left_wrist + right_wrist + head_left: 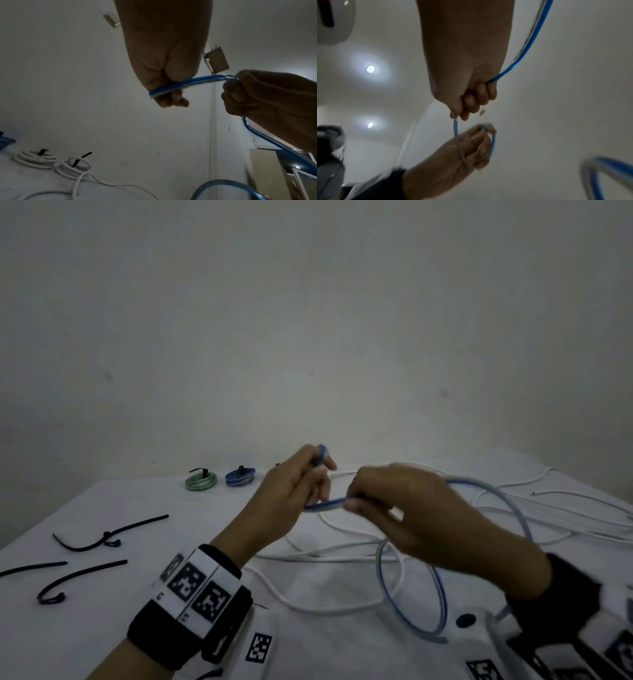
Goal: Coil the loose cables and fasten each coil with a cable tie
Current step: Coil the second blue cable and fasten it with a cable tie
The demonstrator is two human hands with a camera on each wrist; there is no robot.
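Note:
A blue cable (pixel 442 594) loops over the white table (pixel 102 628) and rises to both hands. My left hand (pixel 301 484) has the cable wound round its fingers (pixel 171 97), a turn showing above them. My right hand (pixel 383 501) grips the cable (pixel 197 81) just right of the left hand, fingers curled round it (pixel 476 97). Loose white cables (pixel 342 553) lie under and behind the hands. Black cable ties (pixel 102 537) lie at the left. A green coil (pixel 201 481) and a blue coil (pixel 240 475), each tied, sit at the back.
Two tied white coils (pixel 36 158) lie on the table in the left wrist view, a loose white cable (pixel 82 185) trailing from near them. A white device with marker tags (pixel 486 642) sits at the front right. A plain wall stands behind the table.

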